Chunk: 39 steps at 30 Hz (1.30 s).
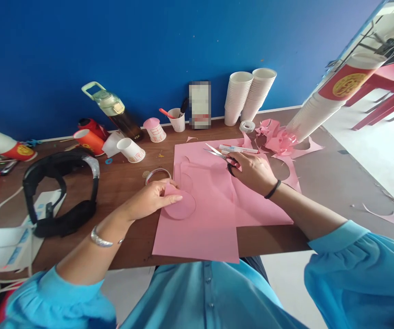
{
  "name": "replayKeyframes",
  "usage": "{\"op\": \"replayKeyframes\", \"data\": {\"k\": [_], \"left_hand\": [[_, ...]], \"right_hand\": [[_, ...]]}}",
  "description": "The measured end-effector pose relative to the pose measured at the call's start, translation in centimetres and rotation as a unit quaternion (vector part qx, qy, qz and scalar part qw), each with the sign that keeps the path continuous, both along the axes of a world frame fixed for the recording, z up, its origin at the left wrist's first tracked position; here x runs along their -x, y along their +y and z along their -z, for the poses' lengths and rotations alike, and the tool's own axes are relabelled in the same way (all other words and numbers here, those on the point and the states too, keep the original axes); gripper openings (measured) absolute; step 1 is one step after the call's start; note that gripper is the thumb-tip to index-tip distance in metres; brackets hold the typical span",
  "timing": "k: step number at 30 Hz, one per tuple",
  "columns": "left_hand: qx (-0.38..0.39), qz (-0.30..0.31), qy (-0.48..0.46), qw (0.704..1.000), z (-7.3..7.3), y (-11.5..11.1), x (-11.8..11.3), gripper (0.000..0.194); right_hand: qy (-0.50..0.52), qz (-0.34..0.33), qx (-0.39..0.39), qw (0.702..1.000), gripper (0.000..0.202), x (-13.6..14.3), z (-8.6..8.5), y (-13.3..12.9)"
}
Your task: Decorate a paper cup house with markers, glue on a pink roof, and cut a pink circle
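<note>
left hand (152,197) pinches a pink disc (181,206) over the pink sheet (204,228), right hand (252,171) grips scissors (217,153) beside a pen (238,149)

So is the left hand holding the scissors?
No, the left hand holds a pink paper circle, while the scissors are in the right hand.

I see a pink paper disc (180,208), cut round, lying flat on the pink paper sheets (210,228) near their left edge. The scissors (217,154) have black handles and slightly parted silver blades, pointing left above the sheets' far edge.
</note>
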<state>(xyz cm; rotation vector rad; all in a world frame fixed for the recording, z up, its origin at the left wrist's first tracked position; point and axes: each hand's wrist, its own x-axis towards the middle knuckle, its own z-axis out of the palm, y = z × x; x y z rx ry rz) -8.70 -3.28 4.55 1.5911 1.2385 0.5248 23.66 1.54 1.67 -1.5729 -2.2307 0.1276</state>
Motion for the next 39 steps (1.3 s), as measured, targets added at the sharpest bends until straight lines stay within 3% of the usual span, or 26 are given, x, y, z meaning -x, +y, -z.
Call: {"op": "replayKeyframes", "data": {"k": [3,5,8,11,14,18,20,24,27,29,30,33,36,39], "left_hand": [[-0.015,-0.06,-0.029,0.998,0.5,0.3,-0.7,0.037],[-0.023,-0.125,-0.061,0.99,0.9,1.0,-1.9,0.043],[-0.045,-0.172,-0.079,0.981,1.0,2.2,-4.0,0.05],[-0.067,-0.147,-0.059,0.985,0.6,3.0,-5.7,0.048],[-0.089,-0.131,-0.087,0.984,0.5,3.5,-6.4,0.044],[-0.097,-0.225,-0.224,0.943,1.5,4.4,-5.7,0.046],[-0.101,-0.253,-0.262,0.926,2.3,4.8,-5.2,0.037],[-0.095,-0.171,-0.243,0.95,3.7,4.1,-5.7,0.038],[-0.104,-0.038,-0.224,0.968,3.7,2.5,-7.5,0.071],[-0.114,-0.008,-0.226,0.967,3.3,1.4,-8.7,0.081],[-0.11,-0.021,-0.227,0.967,3.1,1.1,-9.1,0.074],[-0.088,-0.146,-0.214,0.962,2.5,0.8,-9.1,0.039],[-0.089,-0.24,-0.214,0.943,2.3,1.5,-7.7,0.031],[-0.092,-0.266,-0.228,0.932,2.4,2.3,-6.1,0.028]], "right_hand": [[0.097,-0.022,0.034,0.994,0.038,0.8,-0.1,0.2],[0.232,-0.044,0.1,0.966,0.032,1.8,-0.4,0.4],[0.453,-0.086,0.251,0.851,0.049,3.3,-0.8,0.6],[0.549,-0.115,0.327,0.761,0.057,4.1,-0.9,0.3],[0.581,-0.11,0.332,0.735,0.05,4.1,-0.6,-0.2],[0.65,-0.073,0.292,0.698,0.047,3.7,-0.4,-0.7],[0.686,-0.049,0.276,0.672,0.046,3.6,-0.5,-0.9],[0.731,-0.012,0.25,0.634,0.045,4.0,-0.7,-1.3],[0.738,0.01,0.243,0.63,0.05,4.6,-0.6,-1.8],[0.727,0.016,0.243,0.642,0.052,5.1,-0.4,-2.2],[0.718,0.013,0.245,0.651,0.053,5.4,-0.2,-2.5],[0.668,-0.026,0.288,0.686,0.055,5.8,0.2,-3.1],[0.594,-0.061,0.319,0.736,0.055,5.6,0.4,-3.5],[0.547,-0.072,0.281,0.786,0.055,4.8,0.4,-3.3]]}}
